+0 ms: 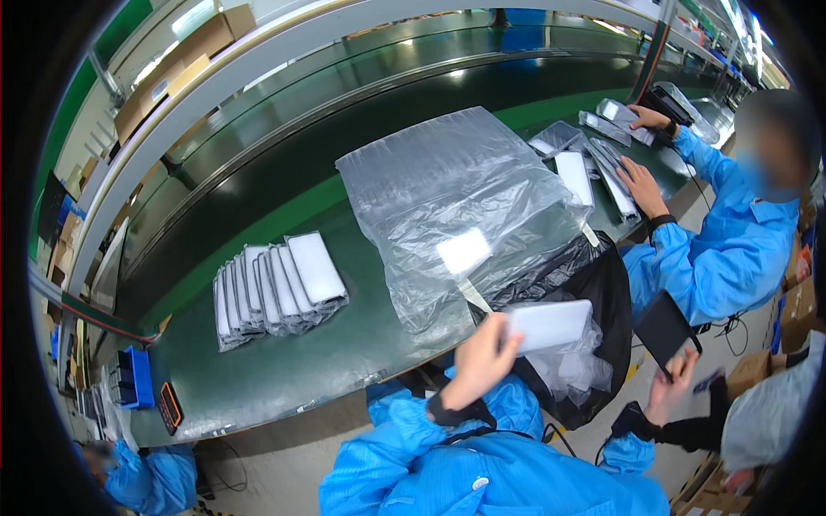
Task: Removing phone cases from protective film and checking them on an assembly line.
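My left hand (479, 363) is closed on the near left end of a white flat rectangular packet (551, 324), held over the table's front edge. Crumpled clear plastic (585, 365) lies beneath and beside that packet, above a black plastic bag (609, 314) hanging at the edge. Off to the right, my right hand (673, 384) grips a thin black rectangular slab (667, 333) by its lower corner, tilted and away from the table. What the slab is I cannot tell. A row of white flat packets in clear wrap (275, 288) leans together on the table's left half.
A large clear plastic sheet or bag (456, 206) covers the middle of the green table (258, 391). At right, a co-worker in blue (714, 249) handles wrapped packets (611, 176). A blue bin (138, 377) and an orange-edged device (170, 407) stand at the left end.
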The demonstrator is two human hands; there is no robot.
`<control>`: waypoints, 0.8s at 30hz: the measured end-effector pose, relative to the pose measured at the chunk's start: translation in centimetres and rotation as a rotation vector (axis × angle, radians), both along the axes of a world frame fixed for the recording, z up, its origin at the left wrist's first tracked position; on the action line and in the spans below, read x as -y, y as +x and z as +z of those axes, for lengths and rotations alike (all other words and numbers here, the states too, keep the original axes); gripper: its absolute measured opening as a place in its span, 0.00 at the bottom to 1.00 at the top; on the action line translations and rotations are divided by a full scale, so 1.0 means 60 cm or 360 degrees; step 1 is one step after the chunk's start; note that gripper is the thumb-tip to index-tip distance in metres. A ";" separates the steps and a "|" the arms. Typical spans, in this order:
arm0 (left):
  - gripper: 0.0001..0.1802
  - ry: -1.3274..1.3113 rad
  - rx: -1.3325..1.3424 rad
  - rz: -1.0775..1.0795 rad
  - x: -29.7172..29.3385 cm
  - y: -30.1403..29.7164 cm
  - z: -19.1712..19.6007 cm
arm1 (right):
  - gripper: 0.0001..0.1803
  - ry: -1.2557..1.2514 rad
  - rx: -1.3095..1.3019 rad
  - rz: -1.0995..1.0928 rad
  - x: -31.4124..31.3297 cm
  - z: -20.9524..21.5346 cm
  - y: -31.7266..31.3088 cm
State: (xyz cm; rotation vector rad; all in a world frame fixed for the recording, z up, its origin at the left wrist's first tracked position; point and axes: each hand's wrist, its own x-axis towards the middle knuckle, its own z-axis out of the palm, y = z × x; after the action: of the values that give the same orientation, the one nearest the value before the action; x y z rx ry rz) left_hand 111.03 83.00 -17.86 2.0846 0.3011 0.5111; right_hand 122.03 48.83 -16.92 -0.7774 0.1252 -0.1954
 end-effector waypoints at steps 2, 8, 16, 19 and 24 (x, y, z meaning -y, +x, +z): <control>0.14 0.0196 0.0004 -0.0127 0.042 0.034 -0.014 | 0.15 -0.0103 0.0193 0.0115 0.035 0.010 -0.007; 0.24 0.0853 0.0115 -0.0217 0.047 0.068 -0.032 | 0.15 -0.0427 0.0243 0.0265 0.001 0.010 -0.032; 0.36 0.0949 0.0190 -0.0293 -0.043 -0.107 0.082 | 0.17 -0.0681 0.0212 0.1198 -0.258 0.018 -0.068; 0.39 0.1096 -0.0027 -0.0119 -0.076 -0.164 0.097 | 0.18 -0.0667 0.0221 0.1860 -0.376 0.031 -0.108; 0.37 0.1114 -0.0290 0.0404 -0.201 -0.278 0.084 | 0.20 -0.1345 0.1047 0.2474 -0.553 0.082 -0.124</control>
State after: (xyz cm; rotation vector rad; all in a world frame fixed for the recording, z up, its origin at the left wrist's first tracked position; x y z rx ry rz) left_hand 94.35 95.04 -12.82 2.8007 0.5581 0.6403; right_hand 114.57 81.98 -12.01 -1.3859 -1.2433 1.0436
